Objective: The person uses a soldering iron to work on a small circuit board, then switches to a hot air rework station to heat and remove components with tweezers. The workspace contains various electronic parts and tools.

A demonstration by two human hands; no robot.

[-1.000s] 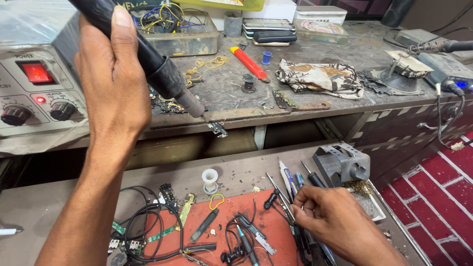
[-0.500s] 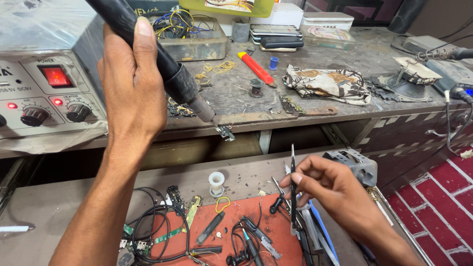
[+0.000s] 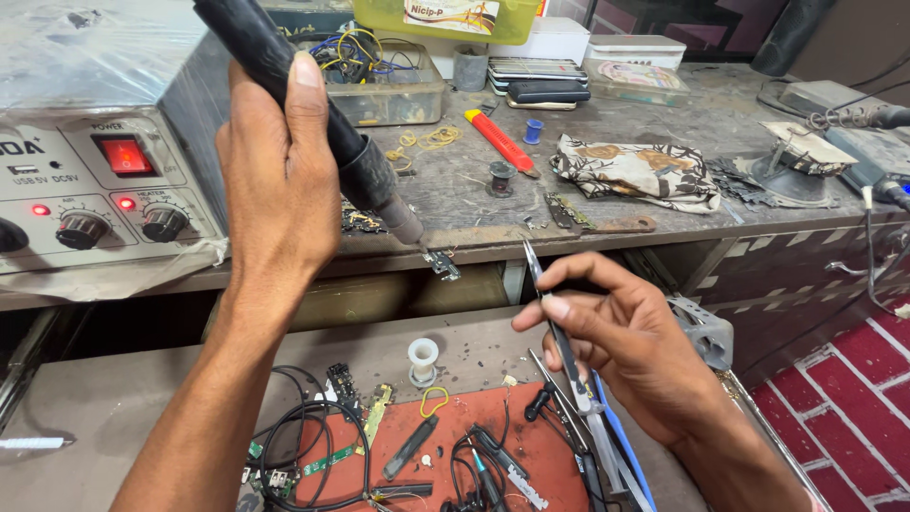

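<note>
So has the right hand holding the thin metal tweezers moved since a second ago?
Yes. The right hand lifted the thin metal tweezers off the red mat, up toward the workbench edge.

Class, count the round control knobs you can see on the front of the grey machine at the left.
3. One knob sits under a small red light, a second knob is to its right, and a third knob is cut off by the left edge. More may be out of frame.

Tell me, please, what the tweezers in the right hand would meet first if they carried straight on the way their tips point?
Probably the small metal part at the bench edge, below the hot-air handpiece in the left hand. The right hand aims the tweezers up-left; depth is unclear.
</note>
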